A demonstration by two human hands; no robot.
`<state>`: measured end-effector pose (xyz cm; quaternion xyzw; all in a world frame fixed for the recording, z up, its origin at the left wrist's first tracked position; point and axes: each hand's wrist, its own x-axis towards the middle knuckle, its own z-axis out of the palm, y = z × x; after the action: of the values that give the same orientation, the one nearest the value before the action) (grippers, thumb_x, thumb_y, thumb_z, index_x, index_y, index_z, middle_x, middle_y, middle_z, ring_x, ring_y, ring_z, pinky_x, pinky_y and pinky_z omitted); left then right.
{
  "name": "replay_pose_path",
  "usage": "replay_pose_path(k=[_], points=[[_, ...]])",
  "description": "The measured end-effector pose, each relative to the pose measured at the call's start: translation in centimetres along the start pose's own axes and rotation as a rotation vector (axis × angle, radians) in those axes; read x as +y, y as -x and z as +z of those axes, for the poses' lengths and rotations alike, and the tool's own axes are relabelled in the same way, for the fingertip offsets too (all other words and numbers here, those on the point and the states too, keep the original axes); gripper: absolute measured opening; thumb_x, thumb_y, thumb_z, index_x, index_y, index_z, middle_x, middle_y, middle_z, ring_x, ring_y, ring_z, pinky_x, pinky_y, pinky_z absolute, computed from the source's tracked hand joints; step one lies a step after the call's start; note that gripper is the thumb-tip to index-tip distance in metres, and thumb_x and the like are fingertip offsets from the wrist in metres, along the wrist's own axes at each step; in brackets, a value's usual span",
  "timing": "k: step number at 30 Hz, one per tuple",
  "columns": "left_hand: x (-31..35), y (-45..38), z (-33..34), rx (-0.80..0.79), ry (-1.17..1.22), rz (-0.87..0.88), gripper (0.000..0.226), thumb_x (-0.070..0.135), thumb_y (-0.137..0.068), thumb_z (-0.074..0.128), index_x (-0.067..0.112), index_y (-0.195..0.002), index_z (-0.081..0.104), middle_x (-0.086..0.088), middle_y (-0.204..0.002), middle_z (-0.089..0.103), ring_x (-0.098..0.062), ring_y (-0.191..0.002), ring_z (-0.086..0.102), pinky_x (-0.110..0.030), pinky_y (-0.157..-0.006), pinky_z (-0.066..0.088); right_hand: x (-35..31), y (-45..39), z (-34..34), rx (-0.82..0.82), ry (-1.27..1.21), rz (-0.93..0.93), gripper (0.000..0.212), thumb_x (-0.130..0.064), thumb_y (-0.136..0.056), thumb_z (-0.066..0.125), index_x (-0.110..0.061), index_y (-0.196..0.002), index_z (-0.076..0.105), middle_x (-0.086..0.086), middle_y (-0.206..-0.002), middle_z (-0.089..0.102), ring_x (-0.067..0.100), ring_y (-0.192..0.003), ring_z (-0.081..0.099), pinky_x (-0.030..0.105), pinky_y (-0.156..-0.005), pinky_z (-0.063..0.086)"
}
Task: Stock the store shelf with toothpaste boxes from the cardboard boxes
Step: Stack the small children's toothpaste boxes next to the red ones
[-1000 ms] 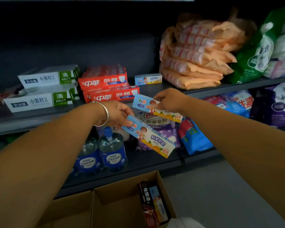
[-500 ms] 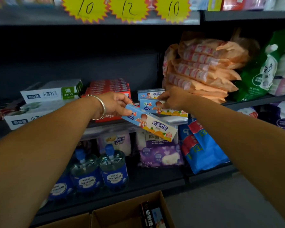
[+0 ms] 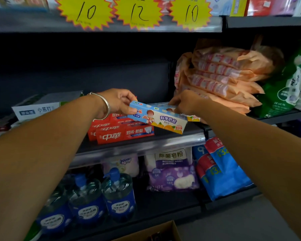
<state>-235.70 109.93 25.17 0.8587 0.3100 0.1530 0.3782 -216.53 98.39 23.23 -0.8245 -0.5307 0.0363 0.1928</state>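
Gripping one blue-and-yellow children's toothpaste carton (image 3: pixel 159 118) in our left hand (image 3: pixel 117 101), our right hand (image 3: pixel 184 102) presses another onto the dark shelf (image 3: pixel 146 145) beside the red cartons (image 3: pixel 124 133).

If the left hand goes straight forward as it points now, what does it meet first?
Probably the right hand or the children's toothpaste box under it; the left hand points right, along its own box. Depth is unclear.
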Motion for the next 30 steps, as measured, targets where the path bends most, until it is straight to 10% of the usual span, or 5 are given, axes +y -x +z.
replay_pose_path(k=[10,18,24,30], points=[[-0.1,-3.5,-1.8,0.046,-0.047,-0.040,0.027,0.011,-0.080,0.069,0.014,-0.104,0.056,0.001,-0.091,0.068,-0.010,-0.070,0.065,-0.017,-0.047,0.051,2.2,-5.1,1.0,0.048,-0.080,-0.001,0.034,-0.008,-0.092,0.054,-0.016,-0.125,0.062,0.001,-0.129,0.060,0.016,-0.116,0.054,0.019,-0.090,0.042],[-0.7,-6.8,-2.2,0.136,0.047,-0.047,0.025,0.009,-0.081,0.068,0.011,-0.102,0.054,-0.002,-0.088,0.066,-0.012,-0.072,0.063,-0.013,-0.043,0.051,3.7,-7.5,2.8,0.031,0.041,0.067,0.037,-0.022,-0.094,0.055,-0.011,-0.129,0.057,0.013,-0.130,0.055,0.030,-0.124,0.048,0.045,-0.109,0.032],[-1.5,-9.2,-1.4,0.226,0.085,-0.039,0.020,0.009,-0.078,0.071,0.017,-0.086,0.055,-0.005,-0.091,0.066,-0.025,-0.091,0.065,-0.039,-0.083,0.055,4.7,-9.3,5.2,0.076,0.025,0.042,0.052,-0.031,-0.088,0.063,-0.016,-0.136,0.047,0.009,-0.135,0.051,0.028,-0.126,0.045,0.041,-0.109,0.031],[-1.8,-11.3,-0.9,0.310,0.157,-0.035,0.022,0.005,-0.078,0.071,0.017,-0.083,0.054,-0.006,-0.090,0.064,-0.021,-0.084,0.064,-0.032,-0.079,0.055,5.7,-10.4,6.3,0.055,0.152,-0.021,0.041,-0.040,-0.094,0.051,-0.034,-0.135,0.048,-0.004,-0.143,0.042,0.022,-0.133,0.028,0.041,-0.109,0.019]])
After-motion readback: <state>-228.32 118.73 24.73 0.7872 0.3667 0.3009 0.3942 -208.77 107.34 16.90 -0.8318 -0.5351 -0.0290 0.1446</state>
